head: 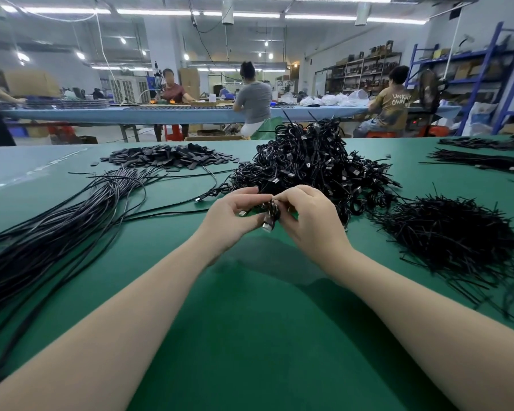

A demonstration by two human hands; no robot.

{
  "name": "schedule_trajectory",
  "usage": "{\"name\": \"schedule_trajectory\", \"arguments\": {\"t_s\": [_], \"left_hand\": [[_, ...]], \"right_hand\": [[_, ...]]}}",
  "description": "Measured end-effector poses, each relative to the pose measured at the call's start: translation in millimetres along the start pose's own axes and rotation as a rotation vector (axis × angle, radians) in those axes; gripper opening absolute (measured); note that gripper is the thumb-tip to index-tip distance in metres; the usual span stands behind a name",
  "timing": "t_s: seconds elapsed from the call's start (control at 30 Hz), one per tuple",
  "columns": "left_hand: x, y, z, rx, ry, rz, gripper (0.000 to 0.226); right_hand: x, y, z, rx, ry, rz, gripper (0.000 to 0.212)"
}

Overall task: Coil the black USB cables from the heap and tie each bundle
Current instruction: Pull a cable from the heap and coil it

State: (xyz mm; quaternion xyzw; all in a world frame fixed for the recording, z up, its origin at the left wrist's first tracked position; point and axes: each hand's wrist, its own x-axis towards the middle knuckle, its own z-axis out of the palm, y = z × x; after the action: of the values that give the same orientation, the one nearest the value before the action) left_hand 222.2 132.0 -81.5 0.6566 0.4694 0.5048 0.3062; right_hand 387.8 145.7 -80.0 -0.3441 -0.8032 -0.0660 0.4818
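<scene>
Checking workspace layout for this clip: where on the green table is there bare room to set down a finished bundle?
Bare green table lies near the person, between the forearms, bordered left by the loose cables and right by the tie pile. Crowded: beyond both hands, the coiled heap.

A single wide-angle camera sits on the person's head, facing forward and tilted down over the green tabletop (250,336). Both forearms run in from the bottom corners, so the hands sit close at mid-frame. The upper part takes in the workshop beyond, bowed by the lens.
</scene>
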Motion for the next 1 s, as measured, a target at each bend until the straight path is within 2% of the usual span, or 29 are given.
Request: {"name": "schedule_trajectory", "arguments": {"t_s": [0.1,0.23,0.37,0.43,0.5,0.67,0.73,0.83,0.9,1.0], "left_hand": [[-1,1,2,-0.059,-0.014,0.034,0.015],[0,2,8,-0.048,0.061,-0.021,0.002],[0,9,15,-0.262,0.052,-0.191,0.017],[1,13,17,-0.347,0.053,-0.265,0.015],[2,17,16,-0.405,0.063,-0.332,0.011],[3,28,14,-0.765,-0.031,-0.530,0.023],[3,29,15,-0.733,-0.064,-0.499,0.029],[1,25,21,-0.516,-0.080,-0.338,0.036],[-1,19,23,-0.393,-0.049,-0.223,0.037],[-1,13,20,-0.319,0.043,-0.075,0.034]], "right_hand": [[1,1,0,0.022,0.024,0.011,0.007],[2,2,2,0.054,0.065,0.024,0.006],[1,7,2,0.066,0.047,0.035,0.006],[0,7,1,0.059,0.026,0.013,0.006],[1,4,2,0.038,-0.002,-0.033,0.004],[3,0,0,-0.097,0.006,-0.185,0.006],[2,3,-1,-0.108,0.022,-0.179,0.005],[-1,6,-2,-0.038,0.044,-0.040,0.003],[-1,8,-1,0.020,0.043,0.033,0.005],[0,7,1,0.035,0.060,0.024,0.005]]}}
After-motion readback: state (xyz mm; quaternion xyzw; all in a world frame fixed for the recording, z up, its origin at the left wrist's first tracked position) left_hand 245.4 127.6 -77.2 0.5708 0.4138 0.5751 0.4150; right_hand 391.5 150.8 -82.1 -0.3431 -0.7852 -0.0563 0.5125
